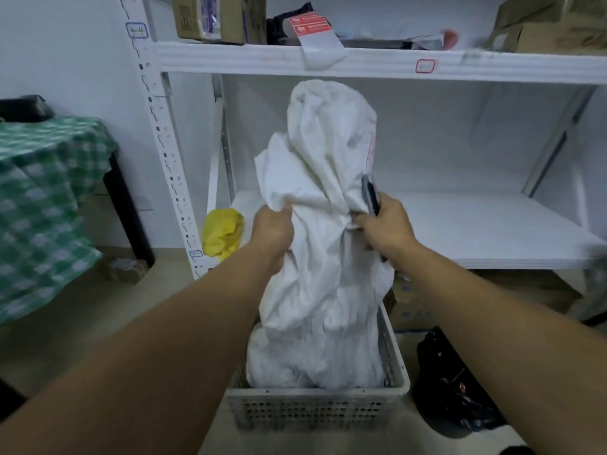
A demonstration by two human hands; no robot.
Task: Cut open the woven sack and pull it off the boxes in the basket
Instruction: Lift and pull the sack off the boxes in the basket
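Note:
A white woven sack [323, 264] stands tall and crumpled out of a grey perforated basket [315, 410] on the floor in front of me. My left hand [274, 233] grips a bunch of the sack's fabric on its left side. My right hand [384, 229] pinches the fabric on the right side and also holds a dark utility knife [370, 195], its blade end pointing up along the sack. The boxes inside the basket are hidden by the sack.
A white metal shelving unit [361, 60] stands right behind the basket, its lower shelf [476, 231] bare. A yellow bag [223, 233] lies at the rack's left foot. A green checked cloth [42, 205] covers a table at left. A black bag [453, 385] and cardboard boxes [410, 307] sit at right.

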